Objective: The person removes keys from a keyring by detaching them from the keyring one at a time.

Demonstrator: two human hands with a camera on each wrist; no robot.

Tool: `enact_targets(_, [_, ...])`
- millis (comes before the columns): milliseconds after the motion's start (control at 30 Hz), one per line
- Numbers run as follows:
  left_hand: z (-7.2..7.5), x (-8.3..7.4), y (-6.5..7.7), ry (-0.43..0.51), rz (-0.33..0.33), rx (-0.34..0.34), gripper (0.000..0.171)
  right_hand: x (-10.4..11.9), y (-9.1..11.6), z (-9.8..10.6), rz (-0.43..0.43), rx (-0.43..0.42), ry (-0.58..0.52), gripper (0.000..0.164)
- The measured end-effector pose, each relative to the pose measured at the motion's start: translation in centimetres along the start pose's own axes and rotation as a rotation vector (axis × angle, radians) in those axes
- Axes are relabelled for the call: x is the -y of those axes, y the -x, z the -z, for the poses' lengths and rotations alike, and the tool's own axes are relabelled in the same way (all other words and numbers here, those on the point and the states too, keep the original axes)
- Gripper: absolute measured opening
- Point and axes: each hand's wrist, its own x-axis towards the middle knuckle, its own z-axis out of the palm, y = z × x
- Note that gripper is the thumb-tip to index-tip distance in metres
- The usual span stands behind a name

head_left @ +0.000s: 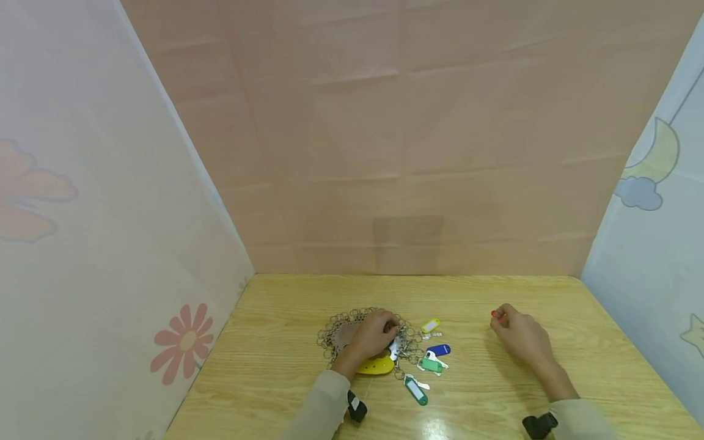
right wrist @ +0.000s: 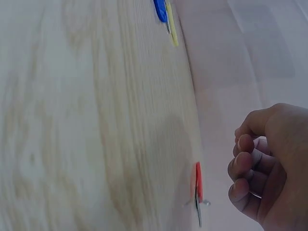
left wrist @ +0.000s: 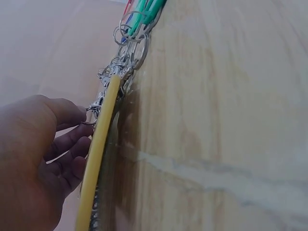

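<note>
A round piece with a grey middle (head_left: 346,333) and many small metal rings about its edge lies on the table. My left hand (head_left: 374,337) is over it, and in the left wrist view its thumb and finger pinch a thin metal ring (left wrist: 88,123) at the edge. A yellow plate (head_left: 376,366) shows below that hand. Off to the right, my right hand (head_left: 522,337) hovers with loosely curled fingers beside a red key tag (right wrist: 198,178) with a key. In the right wrist view a gap separates the fingertips from this tag.
Right of the ringed piece lie key tags with keys: a yellow tag (head_left: 431,326), a blue tag (head_left: 439,350), a light green tag (head_left: 431,365) and a dark green tag (head_left: 415,391). The wooden table (head_left: 264,342) meets a pinkish back wall (head_left: 330,183).
</note>
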Motion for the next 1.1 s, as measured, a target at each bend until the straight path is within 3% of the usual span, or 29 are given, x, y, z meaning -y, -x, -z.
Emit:
enact_targets(467, [-0.1,-1.3,0.1,-0.094,-0.054,-0.043,0.013,5.0,-0.4,-2.7,0.16,-0.027,0.027,0.006])
enact_targets(567, [-0.2,-1.7,0.0,-0.082,-0.076,-0.034,0.014,5.9,-0.6,-3.8,0.165,0.003,0.003,0.006])
enact_targets(767, [-0.9,-1.8,-0.3,-0.149,-0.156,-0.065,0.012,7.1,-0.9,-5.6,0.187,0.028,-0.008,0.004])
enact_targets(1100, [-2.1,-1.9,-0.6,-0.173,-0.176,-0.056,0.009,8.7,-0.6,-7.1,0.178,0.07,-0.006,0.008])
